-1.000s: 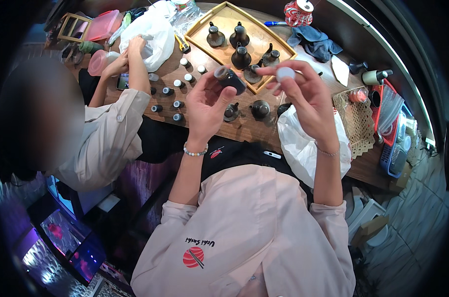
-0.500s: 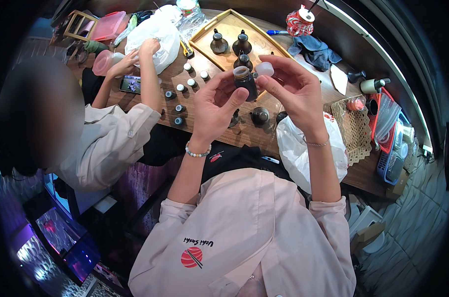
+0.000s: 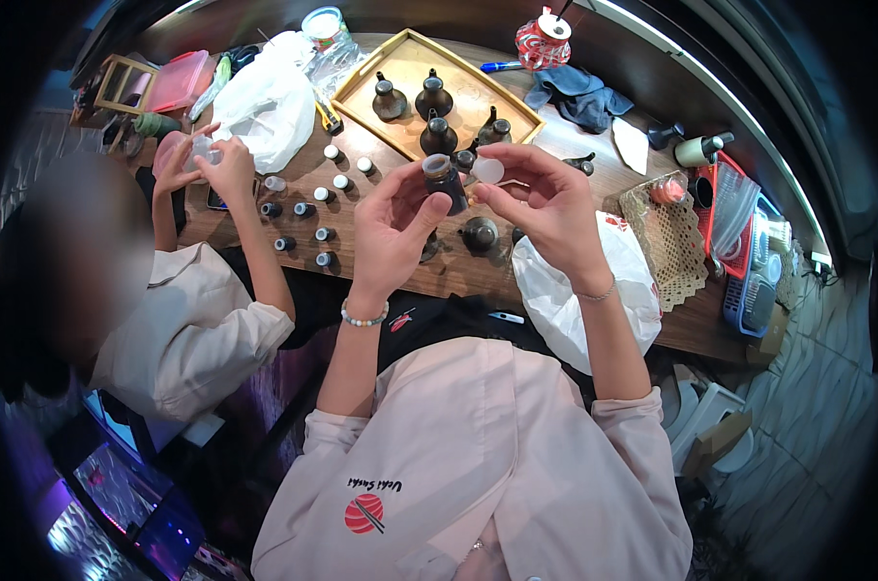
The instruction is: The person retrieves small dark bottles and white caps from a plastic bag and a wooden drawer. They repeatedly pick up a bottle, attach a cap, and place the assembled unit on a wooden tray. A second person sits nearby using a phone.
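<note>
My left hand [image 3: 391, 225] is closed around a small dark bottle [image 3: 445, 190], which is upright and uncapped, its pale mouth showing. Beside that mouth, my right hand [image 3: 545, 201] pinches a round white translucent cap [image 3: 487, 171], held apart from the bottle. Both hands are raised over the table. Just beyond them a wooden tray [image 3: 478, 70] carries several dark spouted dispensers [image 3: 434, 95]. Another dark dispenser [image 3: 480, 234] stands on the table below my hands, partly hidden. Left of my left hand are several small bottles with white or greyish caps [image 3: 341, 182].
At left, a co-worker's hands [image 3: 224, 167] hold a small clear item by a white plastic bag [image 3: 265, 111]. A yellow cutter [image 3: 329, 116] lies near the tray. A white bag [image 3: 584, 290] sits under my right forearm; red and blue baskets [image 3: 752, 300] stand at far right.
My view has shifted, so the table sits farther left. My hands still hold the bottle and the cap. The co-worker's hands have left the white bag and now hold a small clear item.
</note>
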A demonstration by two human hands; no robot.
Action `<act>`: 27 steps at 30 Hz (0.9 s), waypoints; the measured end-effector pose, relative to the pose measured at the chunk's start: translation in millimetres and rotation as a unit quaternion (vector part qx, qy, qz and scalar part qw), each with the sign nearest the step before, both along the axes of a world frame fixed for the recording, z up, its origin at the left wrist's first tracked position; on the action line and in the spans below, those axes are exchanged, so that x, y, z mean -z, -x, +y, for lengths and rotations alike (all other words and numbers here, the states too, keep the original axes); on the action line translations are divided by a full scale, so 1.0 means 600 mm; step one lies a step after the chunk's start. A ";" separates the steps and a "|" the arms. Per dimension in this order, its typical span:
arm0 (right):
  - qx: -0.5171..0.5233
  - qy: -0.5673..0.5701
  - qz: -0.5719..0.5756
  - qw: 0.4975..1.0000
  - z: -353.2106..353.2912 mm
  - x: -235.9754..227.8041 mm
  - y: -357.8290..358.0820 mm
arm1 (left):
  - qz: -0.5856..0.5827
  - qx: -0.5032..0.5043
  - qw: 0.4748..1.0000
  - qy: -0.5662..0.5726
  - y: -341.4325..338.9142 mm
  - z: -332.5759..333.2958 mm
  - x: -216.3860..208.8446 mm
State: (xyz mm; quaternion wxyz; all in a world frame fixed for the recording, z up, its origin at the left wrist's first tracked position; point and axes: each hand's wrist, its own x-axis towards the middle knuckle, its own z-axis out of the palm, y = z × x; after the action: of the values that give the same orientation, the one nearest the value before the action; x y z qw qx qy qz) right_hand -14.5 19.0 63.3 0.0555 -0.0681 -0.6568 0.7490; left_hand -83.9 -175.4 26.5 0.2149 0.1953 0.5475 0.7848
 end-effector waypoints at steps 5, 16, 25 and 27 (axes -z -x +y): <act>0.020 -0.026 -0.014 0.999 -0.001 0.007 -0.003 | 0.015 -0.009 1.000 0.014 -0.002 0.002 0.002; 0.013 -0.016 0.038 0.999 -0.014 0.018 0.000 | -0.030 0.024 0.998 -0.045 -0.010 0.018 0.007; -0.009 -0.131 0.069 0.989 -0.001 -0.001 0.002 | -0.006 0.016 1.000 0.026 -0.012 0.013 -0.006; -0.023 -0.172 0.071 0.982 0.006 -0.010 0.002 | 0.000 -0.005 1.000 0.021 -0.015 0.020 -0.016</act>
State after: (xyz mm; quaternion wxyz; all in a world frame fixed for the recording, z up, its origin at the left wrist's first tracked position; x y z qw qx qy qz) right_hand -15.9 22.4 69.1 0.0957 0.0103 -0.7717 0.6287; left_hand -74.9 -163.7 35.8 0.2149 0.1874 0.5650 0.7742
